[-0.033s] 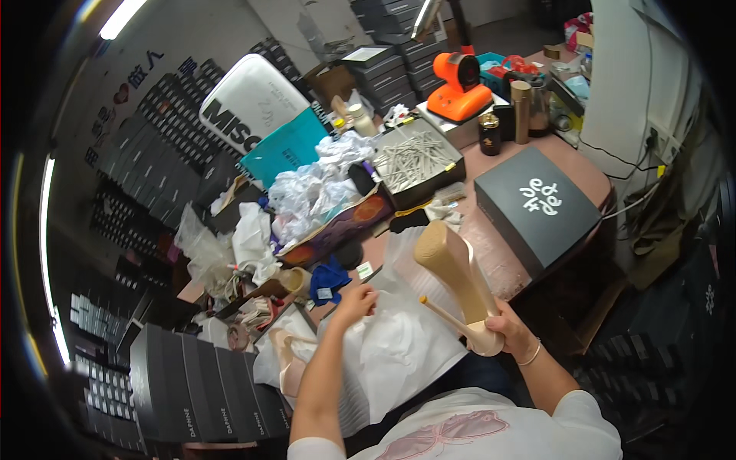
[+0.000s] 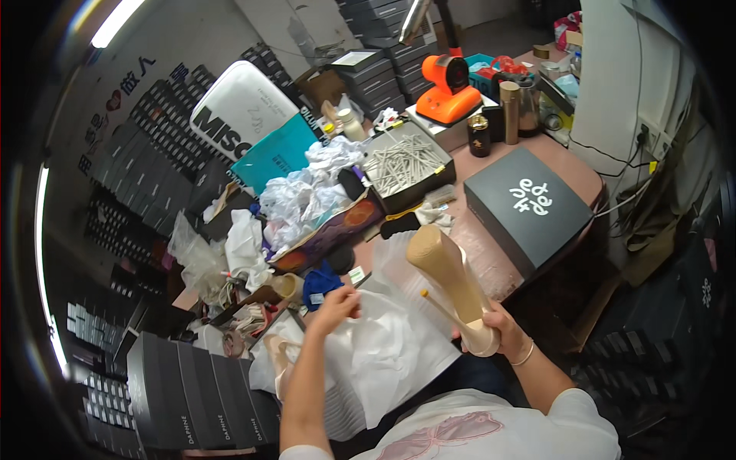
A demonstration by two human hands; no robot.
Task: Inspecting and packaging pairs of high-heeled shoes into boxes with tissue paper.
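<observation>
My right hand point(image 2: 502, 331) grips a beige high-heeled shoe point(image 2: 460, 287) near its back end. Its tan sole faces up, and its thin heel points up and left to a yellowish tip. White tissue paper point(image 2: 391, 337) is spread below the shoe. Over the left side of that paper, my left hand point(image 2: 335, 308) is closed with curled fingers; whatever is in them, if anything, is hidden. A second pale shoe point(image 2: 280, 354) lies in paper beside my left forearm, partly covered by it. Just beyond my left hand is a blue cloth point(image 2: 320, 284).
A closed dark shoebox point(image 2: 502, 218) sits on the pink table at the right. Behind the paper stand a box of white sticks point(image 2: 402, 161) and a box of crumpled paper point(image 2: 307, 192). An orange device point(image 2: 447, 100) is farther back. Dark shoeboxes point(image 2: 172, 383) line the left.
The view has shifted slightly. The shoe in my right hand has tilted a little and moved slightly left. My left hand stays over the paper.
</observation>
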